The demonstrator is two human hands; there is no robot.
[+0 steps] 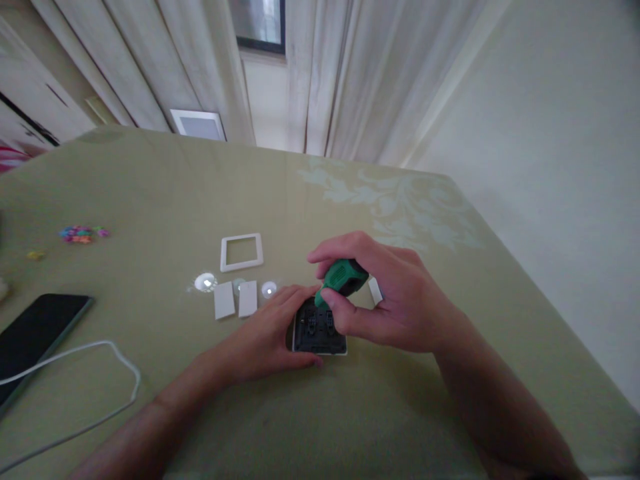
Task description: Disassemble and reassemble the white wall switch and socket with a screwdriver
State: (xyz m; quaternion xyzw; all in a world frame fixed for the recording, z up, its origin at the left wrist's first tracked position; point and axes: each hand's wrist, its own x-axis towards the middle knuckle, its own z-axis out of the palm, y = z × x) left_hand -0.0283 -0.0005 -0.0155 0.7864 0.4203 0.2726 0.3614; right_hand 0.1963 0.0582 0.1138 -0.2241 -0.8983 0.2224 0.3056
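Observation:
My right hand (385,293) is closed around the green and black handle of a screwdriver (343,277), tilted down over a wall switch (317,337). The switch is a square black body with a thin white edge, flat on the table. Its upper right part is hidden behind my fingers, and so is the screwdriver's tip. My left hand (270,333) grips the switch from its left side, fingers along the far edge and thumb at the near edge. Left of it lie two white rocker plates (225,301), with a white square frame (242,268) behind them.
A small white piece (375,291) shows beyond my right hand. At the left lie a dark phone (43,327), a white cable (113,413) and a cluster of small colourful pieces (83,233). Curtains (200,60) hang beyond the table's far edge; a wall (565,167) stands at right.

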